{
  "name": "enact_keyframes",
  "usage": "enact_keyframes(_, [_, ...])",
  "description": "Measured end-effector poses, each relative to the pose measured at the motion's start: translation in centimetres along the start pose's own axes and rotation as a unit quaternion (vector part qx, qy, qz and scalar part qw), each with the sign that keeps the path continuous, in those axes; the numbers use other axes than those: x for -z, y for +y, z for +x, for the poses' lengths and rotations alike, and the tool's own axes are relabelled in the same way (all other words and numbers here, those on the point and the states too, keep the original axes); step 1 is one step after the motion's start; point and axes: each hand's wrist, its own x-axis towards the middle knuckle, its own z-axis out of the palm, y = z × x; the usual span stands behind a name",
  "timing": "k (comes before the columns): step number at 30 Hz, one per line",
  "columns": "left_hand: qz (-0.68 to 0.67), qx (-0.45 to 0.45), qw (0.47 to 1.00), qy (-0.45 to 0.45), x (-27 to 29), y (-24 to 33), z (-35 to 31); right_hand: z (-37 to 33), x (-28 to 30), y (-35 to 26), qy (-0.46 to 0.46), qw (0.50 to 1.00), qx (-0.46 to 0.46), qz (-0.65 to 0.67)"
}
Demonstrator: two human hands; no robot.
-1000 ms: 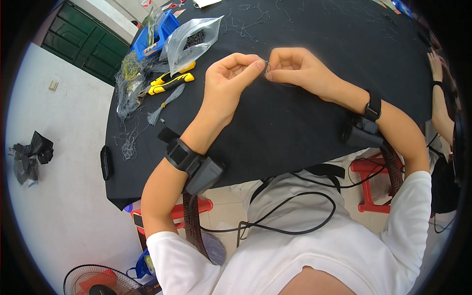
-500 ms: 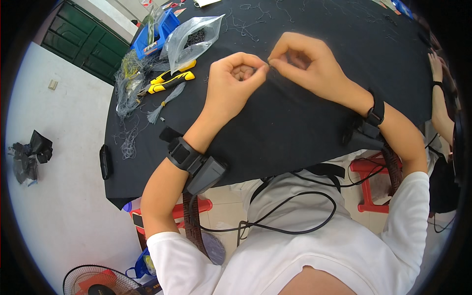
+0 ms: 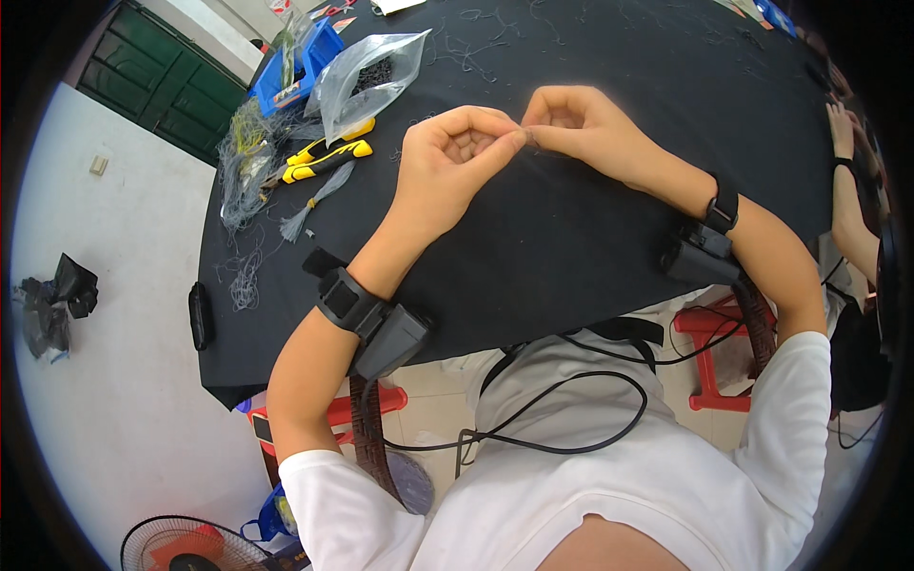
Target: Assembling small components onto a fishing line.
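Observation:
Above the black-covered table (image 3: 571,247), my left hand (image 3: 447,157) and my right hand (image 3: 590,133) meet fingertip to fingertip. Thumb and forefinger are pinched together on each, and the other fingers curl inward. Whatever sits in the pinches is too small or thin to make out. Left of my left hand lie yellow-and-black pliers (image 3: 328,162) and a tied bundle of grey thread (image 3: 319,202). Beyond them, an open clear plastic bag (image 3: 390,67) holds small dark pieces.
A blue bin (image 3: 300,67) stands at the far left beside tangled grey thread (image 3: 249,176). A black case (image 3: 200,316) lies at the left table edge. Loose thread strands (image 3: 466,57) are scattered at the back. Another person's arm (image 3: 845,181) rests at the right. A black cable (image 3: 571,447) loops over my lap.
My right hand has come down and nearer, so its fingertips now press against those of my left hand. The left hand has barely shifted.

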Motion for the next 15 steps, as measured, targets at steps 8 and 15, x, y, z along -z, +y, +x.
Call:
enact_keyframes(8, [0.006, -0.005, 0.994, 0.105, -0.2, -0.1, 0.2, -0.7, -0.7, -0.7, -0.032, 0.999, 0.006, -0.007])
enact_keyframes(15, [0.045, 0.011, 0.995, 0.090, 0.0, -0.4, 0.3, -1.1, -1.1, -2.3, 0.041, 0.981, 0.126, -0.139])
